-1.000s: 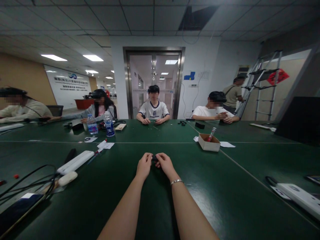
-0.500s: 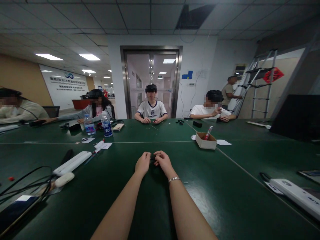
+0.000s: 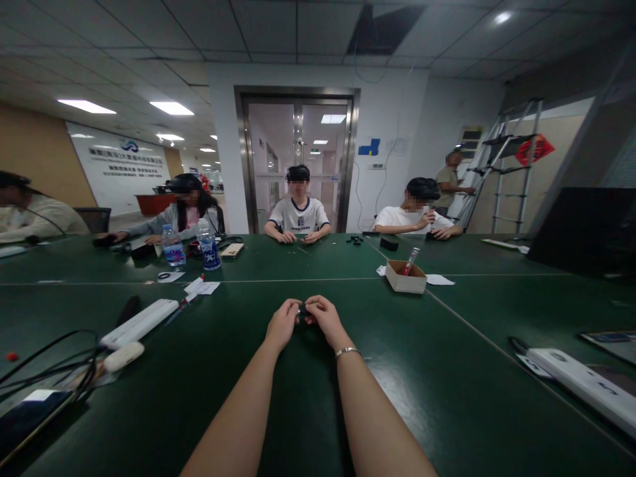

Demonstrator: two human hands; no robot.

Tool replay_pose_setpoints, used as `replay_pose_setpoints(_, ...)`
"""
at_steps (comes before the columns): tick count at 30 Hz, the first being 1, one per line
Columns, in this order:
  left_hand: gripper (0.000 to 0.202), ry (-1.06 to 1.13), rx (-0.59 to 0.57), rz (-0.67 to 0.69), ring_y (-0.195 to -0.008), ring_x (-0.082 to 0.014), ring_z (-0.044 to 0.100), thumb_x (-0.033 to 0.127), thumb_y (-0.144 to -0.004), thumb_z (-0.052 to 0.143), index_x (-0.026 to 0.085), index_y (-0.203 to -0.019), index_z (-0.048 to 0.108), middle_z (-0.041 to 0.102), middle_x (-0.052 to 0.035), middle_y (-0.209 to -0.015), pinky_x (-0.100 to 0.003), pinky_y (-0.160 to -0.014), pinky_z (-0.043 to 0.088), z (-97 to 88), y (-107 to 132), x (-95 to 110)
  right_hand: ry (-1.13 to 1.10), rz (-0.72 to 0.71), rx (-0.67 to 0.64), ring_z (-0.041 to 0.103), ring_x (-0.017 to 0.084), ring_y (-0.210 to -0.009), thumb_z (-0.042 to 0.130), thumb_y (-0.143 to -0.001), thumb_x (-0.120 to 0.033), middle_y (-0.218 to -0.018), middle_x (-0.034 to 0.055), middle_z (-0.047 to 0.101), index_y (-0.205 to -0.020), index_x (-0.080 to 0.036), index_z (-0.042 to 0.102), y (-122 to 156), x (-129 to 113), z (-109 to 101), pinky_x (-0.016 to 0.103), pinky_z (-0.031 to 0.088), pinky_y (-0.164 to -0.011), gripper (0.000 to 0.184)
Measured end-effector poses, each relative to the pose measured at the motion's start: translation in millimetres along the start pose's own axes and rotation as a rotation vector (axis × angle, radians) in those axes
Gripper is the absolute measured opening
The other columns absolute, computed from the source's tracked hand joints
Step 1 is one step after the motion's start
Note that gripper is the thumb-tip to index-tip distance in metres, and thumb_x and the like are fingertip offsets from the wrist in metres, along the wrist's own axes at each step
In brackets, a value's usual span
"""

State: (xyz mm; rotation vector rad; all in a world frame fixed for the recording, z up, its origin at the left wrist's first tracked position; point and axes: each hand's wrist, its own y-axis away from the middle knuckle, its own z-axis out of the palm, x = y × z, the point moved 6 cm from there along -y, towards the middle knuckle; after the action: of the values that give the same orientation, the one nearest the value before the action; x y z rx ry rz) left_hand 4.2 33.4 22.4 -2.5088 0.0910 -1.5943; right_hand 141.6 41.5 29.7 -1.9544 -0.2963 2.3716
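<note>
My left hand (image 3: 281, 324) and my right hand (image 3: 324, 318) meet over the green table (image 3: 447, 371), fingers curled and pinched together. Between the fingertips sits a small dark object (image 3: 301, 309), too small to name. Both hands grip it from either side, just above the tabletop. A thin bracelet (image 3: 346, 351) circles my right wrist.
A white power strip (image 3: 139, 322), cables (image 3: 50, 361) and a phone (image 3: 30, 414) lie at the left. Another power strip (image 3: 583, 387) lies at the right. A small cardboard box (image 3: 406, 277), papers and two bottles (image 3: 207, 245) stand farther back. Several people sit across the table; a ladder (image 3: 501, 165) stands behind.
Both hands stay pinched on the small dark object. The view has tilted up slightly, so the hands sit a little higher in the picture.
</note>
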Motion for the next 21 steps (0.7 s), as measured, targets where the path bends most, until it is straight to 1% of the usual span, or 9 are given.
replay_pose_setpoints(3,0.03,0.006,-0.01,0.026,-0.071,-0.0142,0.057,0.036,-0.085,0.042,0.023,-0.105,0.06,0.062,-0.0016,-0.08,-0.025,-0.067,0.044,0.4,0.9,2.9,-0.006,0.005,-0.017,0.057,0.011,-0.049,0.07,-0.063,-0.032,-0.059,-0.0024,0.059,-0.078,-0.016,0.059,-0.9,1.4,0.5,0.02,0.046,-0.046,0.024)
replay_pose_setpoints(6,0.032,0.015,-0.013,0.015,-0.067,-0.0139,0.055,0.038,-0.087,0.038,0.023,-0.105,0.06,0.061,-0.0014,-0.076,-0.025,-0.065,0.044,0.3,0.6,2.4,0.007,0.002,-0.025,0.058,0.011,-0.049,0.069,-0.064,-0.032,-0.06,-0.002,0.06,-0.079,-0.016,0.059,-3.0,3.6,0.0,0.02,0.046,-0.047,0.024)
replay_pose_setpoints(10,0.032,0.03,-0.001,0.028,-0.067,-0.0137,0.055,0.037,-0.087,0.038,0.023,-0.106,0.059,0.062,-0.0023,-0.082,-0.025,-0.063,0.044,-0.2,-1.1,2.1,0.003,-0.009,-0.021,0.058,0.011,-0.049,0.069,-0.066,-0.031,-0.061,-0.0018,0.06,-0.08,-0.015,0.059,-6.3,5.6,-1.3,0.02,0.046,-0.047,0.023)
replay_pose_setpoints(14,0.035,0.015,-0.006,0.016,-0.065,-0.0136,0.054,0.039,-0.088,0.034,0.023,-0.107,0.059,0.061,-0.0019,-0.08,-0.025,-0.062,0.043,0.5,-1.3,1.2,0.002,0.002,-0.02,0.058,0.011,-0.049,0.069,-0.065,-0.03,-0.061,-0.0014,0.061,-0.079,-0.015,0.059,-8.2,6.9,-1.5,0.019,0.046,-0.045,0.023)
replay_pose_setpoints(17,0.034,0.007,-0.007,0.026,-0.067,-0.0133,0.054,0.039,-0.088,0.037,0.022,-0.109,0.058,0.062,-0.003,-0.085,-0.025,-0.063,0.044,0.4,-0.7,1.5,0.001,0.006,-0.018,0.058,0.011,-0.048,0.069,-0.065,-0.029,-0.061,-0.0014,0.061,-0.078,-0.015,0.059,-8.2,6.7,-1.2,0.019,0.046,-0.045,0.022)
replay_pose_setpoints(21,0.035,0.005,-0.025,0.041,-0.067,-0.0136,0.054,0.04,-0.088,0.035,0.022,-0.107,0.059,0.061,-0.0016,-0.079,-0.024,-0.063,0.043,1.8,-2.2,-0.2,-0.001,0.011,-0.017,0.058,0.011,-0.048,0.07,-0.065,-0.029,-0.06,-0.0014,0.06,-0.078,-0.015,0.059,-7.3,5.4,0.1,0.018,0.046,-0.044,0.022)
